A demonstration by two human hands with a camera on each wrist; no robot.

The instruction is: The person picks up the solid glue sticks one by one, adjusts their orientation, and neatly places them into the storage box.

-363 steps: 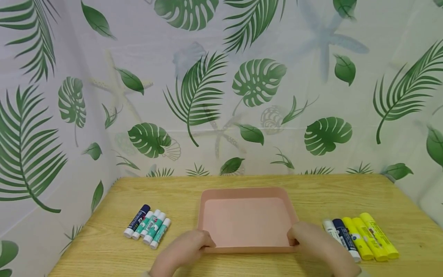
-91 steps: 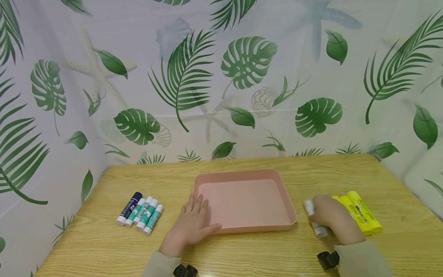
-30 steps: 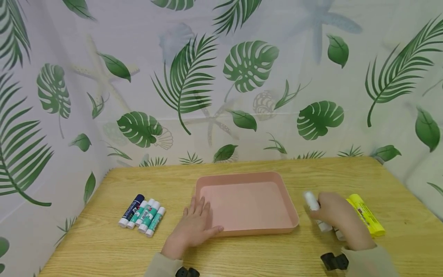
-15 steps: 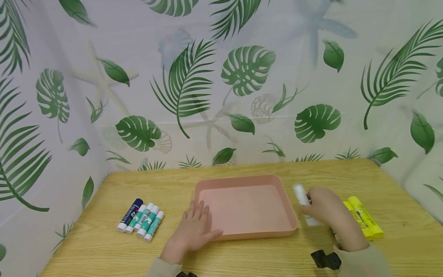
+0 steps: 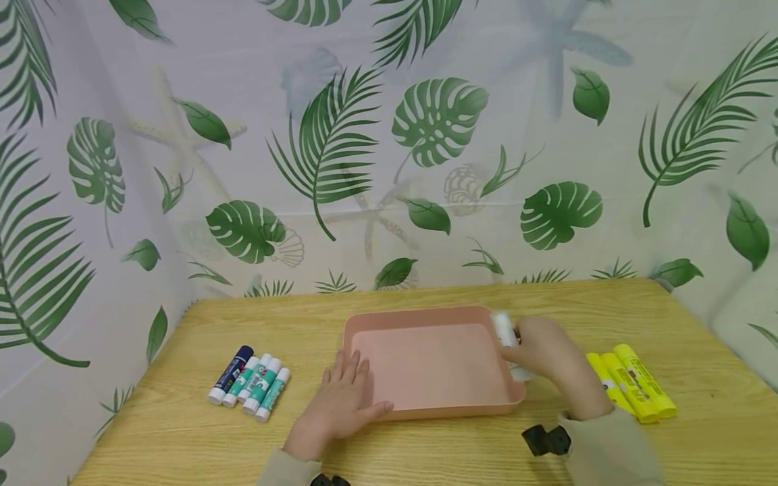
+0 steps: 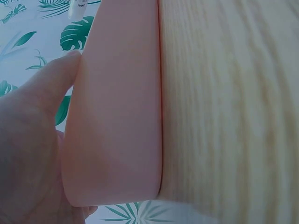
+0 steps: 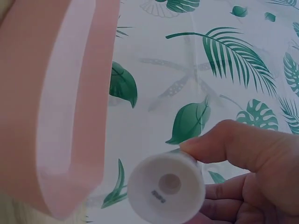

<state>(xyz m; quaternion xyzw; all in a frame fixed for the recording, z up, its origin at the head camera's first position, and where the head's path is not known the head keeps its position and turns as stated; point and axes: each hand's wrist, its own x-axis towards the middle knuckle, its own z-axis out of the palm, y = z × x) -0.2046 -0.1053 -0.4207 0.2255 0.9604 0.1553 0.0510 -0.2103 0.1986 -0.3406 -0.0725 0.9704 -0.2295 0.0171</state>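
Note:
In the head view my right hand [image 5: 543,347] grips a white glue stick [image 5: 504,329] over the right rim of a shallow pink tray [image 5: 431,368]. The right wrist view shows the stick's round white base [image 7: 161,198] facing the camera, thumb on one side and fingers curled on the other, with the tray wall [image 7: 88,107] beside it. My left hand [image 5: 337,398] rests on the tray's left front corner, fingers straight and spread. Its thumb [image 6: 58,70] lies at the rim in the left wrist view. The tray's floor is bare.
Left of the tray lie a navy glue stick [image 5: 231,374] and several teal-and-white glue sticks [image 5: 263,386] side by side. Several yellow glue sticks [image 5: 632,385] lie at the right, partly behind my right forearm. A leaf-print cloth [image 5: 389,169] hangs behind the wooden table [image 5: 182,432].
My right hand has picked up the white glue stick from the right-hand row and carried it left to the tray's rim. My left hand moved from gripping the front edge to lying spread on the corner.

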